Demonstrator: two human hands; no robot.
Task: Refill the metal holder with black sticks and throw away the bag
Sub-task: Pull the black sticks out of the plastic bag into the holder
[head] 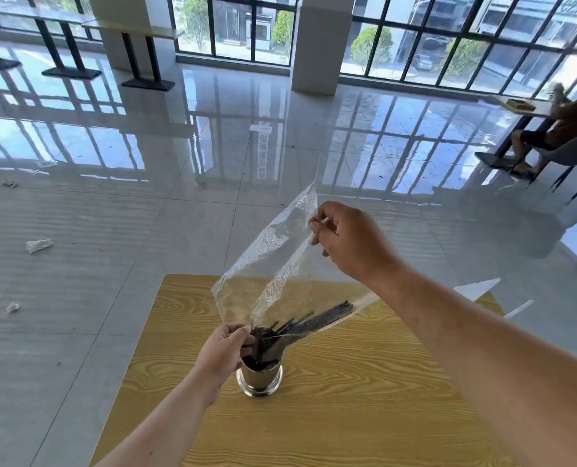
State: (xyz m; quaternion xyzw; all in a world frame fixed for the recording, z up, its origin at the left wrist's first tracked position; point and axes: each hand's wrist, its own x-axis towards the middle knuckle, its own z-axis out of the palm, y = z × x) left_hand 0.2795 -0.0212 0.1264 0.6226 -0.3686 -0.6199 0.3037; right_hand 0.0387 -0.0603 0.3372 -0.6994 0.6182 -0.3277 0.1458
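A shiny metal holder (259, 380) stands upright on a yellow wood-grain table (364, 399). A clear plastic bag (273, 261) is held tilted above it, mouth down at the holder's rim. Black sticks (320, 320) slide out of the bag's lower end into the holder; some lie slanted to the upper right. My left hand (225, 353) pinches the bag's mouth at the holder's rim. My right hand (351, 242) grips the bag's raised upper end, well above the table.
Glossy tiled floor surrounds the table, with small plastic scraps (39, 245) lying at the left. A person sits on a chair (563, 143) at a table at the far right. Long tables on black legs (147, 59) stand by the windows at the back.
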